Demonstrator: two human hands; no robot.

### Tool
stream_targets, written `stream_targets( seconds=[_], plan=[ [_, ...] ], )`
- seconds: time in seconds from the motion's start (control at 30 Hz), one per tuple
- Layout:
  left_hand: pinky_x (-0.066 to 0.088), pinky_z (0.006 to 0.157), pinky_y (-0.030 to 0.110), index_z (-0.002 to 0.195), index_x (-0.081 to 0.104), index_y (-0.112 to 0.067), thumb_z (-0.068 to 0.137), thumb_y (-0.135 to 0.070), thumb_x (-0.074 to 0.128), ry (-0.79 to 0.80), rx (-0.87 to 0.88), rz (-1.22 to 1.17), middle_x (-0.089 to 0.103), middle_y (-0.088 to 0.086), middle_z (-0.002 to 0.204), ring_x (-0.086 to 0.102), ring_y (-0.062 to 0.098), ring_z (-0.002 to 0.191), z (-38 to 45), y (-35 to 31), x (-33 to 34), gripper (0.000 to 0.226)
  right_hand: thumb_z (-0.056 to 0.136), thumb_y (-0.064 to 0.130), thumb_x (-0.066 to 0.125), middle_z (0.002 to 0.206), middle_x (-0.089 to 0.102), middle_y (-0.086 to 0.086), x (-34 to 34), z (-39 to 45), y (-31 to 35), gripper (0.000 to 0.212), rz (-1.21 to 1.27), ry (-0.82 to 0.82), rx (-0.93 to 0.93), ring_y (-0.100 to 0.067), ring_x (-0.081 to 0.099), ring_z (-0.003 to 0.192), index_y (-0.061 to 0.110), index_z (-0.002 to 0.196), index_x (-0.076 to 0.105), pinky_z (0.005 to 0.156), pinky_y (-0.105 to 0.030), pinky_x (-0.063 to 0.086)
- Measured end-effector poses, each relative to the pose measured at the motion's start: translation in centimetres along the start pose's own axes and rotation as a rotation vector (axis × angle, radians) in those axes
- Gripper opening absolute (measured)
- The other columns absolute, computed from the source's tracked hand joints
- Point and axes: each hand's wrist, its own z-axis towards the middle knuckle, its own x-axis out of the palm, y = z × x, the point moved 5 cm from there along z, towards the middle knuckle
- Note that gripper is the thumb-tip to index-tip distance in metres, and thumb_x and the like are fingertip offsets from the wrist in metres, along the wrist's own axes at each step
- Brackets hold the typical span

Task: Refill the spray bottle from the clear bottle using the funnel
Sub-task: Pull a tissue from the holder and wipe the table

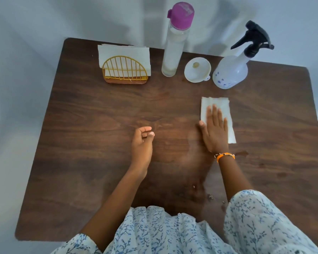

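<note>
Two hands over the table [84,143]: right hand [216,131] flat, fingers straight on the tissue [220,105]; left hand [141,142] loosely curled, holding nothing

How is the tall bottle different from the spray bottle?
The tall bottle is a straight, slim tube; the spray bottle is short and round-bellied. The tall bottle has a purple cap, the spray bottle a black trigger top. The tall bottle is clear, the spray bottle milky white. Both stand closed at the table's far edge.
</note>
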Motion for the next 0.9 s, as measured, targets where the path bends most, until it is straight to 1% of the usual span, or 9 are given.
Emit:
stream_targets(
  seconds=[0.07,0.13,0.2,0.3,0.4,0.5,0.6,0.73,0.9],
  plan=[
    [0.038,0.068,0.013,0.105,0.056,-0.024,0.093,-0.016,0.051,0.007,-0.011,0.013,0.058,-0.003,0.104,0.052,0.001,0.088,-0.1,0.2,0.3,0.015,0.089,0.057,0.008,0.157,-0.007,0.000,0.2,-2.5,-0.9,0.071,-0.001,-0.003,0.039,-0.017,-0.008,0.145,0.019,0.148,-0.003,0.117,-0.042,-0.005],
    [0.039,0.069,0.014,0.106,0.056,-0.024,0.093,-0.017,0.052,0.012,-0.009,0.020,0.057,-0.007,0.100,0.053,0.001,0.089,-0.4,0.2,0.7,0.015,0.087,0.058,0.007,0.155,-0.011,0.002,1.4,-5.5,0.1,0.072,0.004,0.036,0.009,-0.016,-0.011,0.144,0.019,0.146,-0.008,0.115,-0.040,-0.009],
    [0.040,0.071,0.015,0.106,0.057,-0.024,0.092,-0.017,0.052,0.001,0.001,0.021,0.058,-0.008,0.098,0.054,0.002,0.090,-0.5,0.1,0.9,0.016,0.090,0.060,0.009,0.155,-0.010,0.000,3.1,-8.3,2.7,0.071,-0.020,0.087,-0.117,-0.016,-0.012,0.143,0.019,0.146,-0.008,0.114,-0.039,-0.012],
    [0.043,0.073,0.018,0.102,0.057,-0.024,0.091,-0.015,0.053,-0.026,0.010,0.017,0.058,-0.007,0.093,0.055,0.007,0.088,-0.3,-0.3,0.7,0.015,0.094,0.058,0.009,0.157,-0.002,-0.003,5.7,-10.9,7.5,0.066,-0.068,0.146,-0.382,-0.020,-0.006,0.144,0.022,0.149,0.001,0.115,-0.042,-0.007],
    [0.044,0.078,0.019,0.099,0.056,-0.028,0.091,-0.013,0.052,-0.077,0.082,0.002,0.058,-0.006,0.097,0.056,0.010,0.095,-0.4,-1.1,-0.6,0.017,0.095,0.055,0.008,0.157,0.003,-0.001,6.8,-10.2,11.7,0.063,-0.064,0.195,-0.574,-0.020,-0.001,0.145,0.022,0.149,0.004,0.115,-0.046,0.004],
    [0.046,0.090,0.030,0.095,0.056,-0.038,0.089,-0.019,0.053,-0.157,0.183,0.058,0.058,-0.008,0.104,0.053,0.013,0.107,-0.4,-1.8,-2.2,0.019,0.095,0.051,0.001,0.157,0.012,-0.004,6.8,-6.9,15.0,0.065,-0.078,0.219,-0.670,-0.020,0.005,0.145,0.015,0.148,0.016,0.116,-0.043,0.002],
    [0.045,0.099,0.043,0.091,0.056,-0.040,0.086,-0.019,0.053,-0.192,0.227,0.090,0.059,-0.009,0.102,0.054,0.015,0.106,-0.6,-2.4,-2.5,0.022,0.091,0.047,0.002,0.158,0.006,-0.003,5.9,-2.1,16.0,0.065,-0.098,0.203,-0.600,-0.021,0.001,0.145,0.018,0.149,0.011,0.116,-0.043,-0.001],
    [0.042,0.099,0.034,0.089,0.053,-0.042,0.088,-0.012,0.054,-0.192,0.298,0.226,0.051,-0.022,0.099,0.048,0.011,0.108,-1.7,-3.5,-2.2,0.030,0.096,0.045,0.013,0.158,-0.001,0.001,3.2,3.6,12.3,0.058,-0.045,0.127,-0.333,-0.019,-0.004,0.145,0.022,0.149,0.005,0.115,-0.040,-0.007],
    [0.040,0.096,0.030,0.098,0.056,-0.033,0.089,-0.013,0.054,-0.110,0.309,0.297,0.050,-0.021,0.102,0.044,0.010,0.108,-1.9,-2.9,-1.0,0.022,0.100,0.039,0.023,0.158,-0.004,0.001,0.3,3.2,2.1,0.056,-0.019,0.025,-0.070,-0.017,-0.006,0.145,0.022,0.149,0.002,0.115,-0.042,-0.008]
  ],
)
